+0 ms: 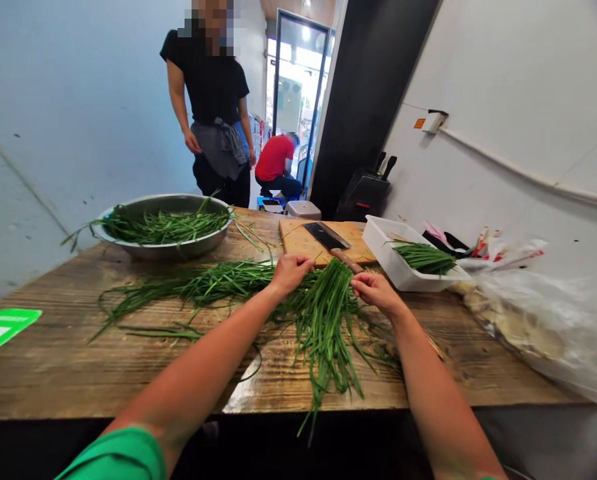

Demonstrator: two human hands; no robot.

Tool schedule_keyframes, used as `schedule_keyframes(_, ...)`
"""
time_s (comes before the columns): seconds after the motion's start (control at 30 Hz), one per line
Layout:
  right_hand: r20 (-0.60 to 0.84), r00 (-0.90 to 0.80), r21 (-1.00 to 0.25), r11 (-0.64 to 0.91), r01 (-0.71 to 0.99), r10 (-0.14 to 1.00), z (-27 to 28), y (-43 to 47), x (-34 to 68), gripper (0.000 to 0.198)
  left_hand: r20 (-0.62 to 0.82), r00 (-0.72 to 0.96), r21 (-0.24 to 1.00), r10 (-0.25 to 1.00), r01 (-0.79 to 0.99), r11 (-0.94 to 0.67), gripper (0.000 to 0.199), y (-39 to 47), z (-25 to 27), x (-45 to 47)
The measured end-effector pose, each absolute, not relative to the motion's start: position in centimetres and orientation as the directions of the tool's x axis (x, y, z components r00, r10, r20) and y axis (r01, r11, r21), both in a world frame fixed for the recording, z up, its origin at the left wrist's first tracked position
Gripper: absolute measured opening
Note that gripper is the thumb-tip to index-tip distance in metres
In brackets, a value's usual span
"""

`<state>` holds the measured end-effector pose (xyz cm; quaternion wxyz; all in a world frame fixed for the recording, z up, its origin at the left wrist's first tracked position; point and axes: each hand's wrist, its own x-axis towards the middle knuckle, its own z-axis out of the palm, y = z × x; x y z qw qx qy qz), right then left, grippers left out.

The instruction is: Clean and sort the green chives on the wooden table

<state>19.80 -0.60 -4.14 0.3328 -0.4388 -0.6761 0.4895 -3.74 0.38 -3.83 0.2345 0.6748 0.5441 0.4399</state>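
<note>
A bundle of garlic chives [328, 313] lies in front of me, cut ends away from me, leaf tips hanging over the near table edge. My left hand [292, 273] is closed in a pinch just left of the cut ends; what its fingertips hold is too small to make out. On the other side, my right hand [375, 291] has its fingers pressed together at the bundle's right edge, close below the handle of a cleaver [328, 236]; its grip is partly hidden. More loose chives [218, 280] spread leftward under my left forearm.
The cleaver rests on a wooden cutting board [291, 237]. At left stands a metal basin [178, 252] of chives; at right, a white plastic bin [378, 250] with chives and a clear plastic bag [543, 327]. A person in black [213, 87] stands beyond the wooden table [53, 347]; another crouches behind.
</note>
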Motion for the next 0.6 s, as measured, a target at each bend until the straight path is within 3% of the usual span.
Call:
schedule_keyframes(0.3,0.076,-0.395,-0.919,0.218,0.328,0.916,-3.1,-1.6,19.2,0.030,0.330,0.023,0.912,0.944,0.249,-0.325,0.032,-0.1,-3.3,-2.8)
schedule_keyframes(0.6,0.068,-0.388,-0.929,0.200,0.312,0.919,-2.9,-1.7,19.1,0.030,0.321,0.018,0.930,0.947,0.183,-0.319,0.030,-0.3,-3.4,-2.8)
